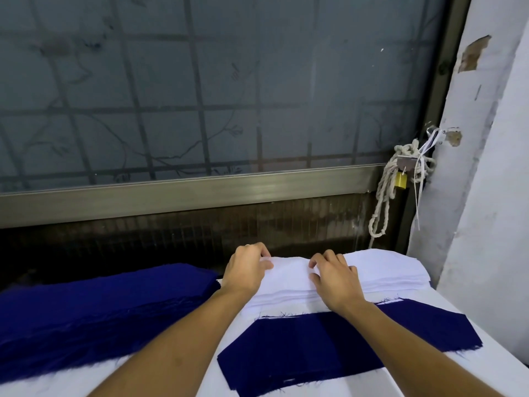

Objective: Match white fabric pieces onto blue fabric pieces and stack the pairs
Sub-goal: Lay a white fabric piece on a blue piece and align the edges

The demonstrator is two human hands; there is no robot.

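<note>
Head view: left hand and right hand, fingers tight on top white piece of white stack.

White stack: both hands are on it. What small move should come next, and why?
Probably lift the top white piece off the white stack onto the bare blue piece in front; the left hand and right hand seem to pinch it.

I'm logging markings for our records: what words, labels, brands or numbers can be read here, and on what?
No text can be read anywhere in this view.
On the padlock, any brand stamp is too small to read.
On the white fabric pile, the blue fabric piece and the blue fabric pile, no labels or tags show.
On the window glass, there is only a branch pattern, no lettering.
</note>
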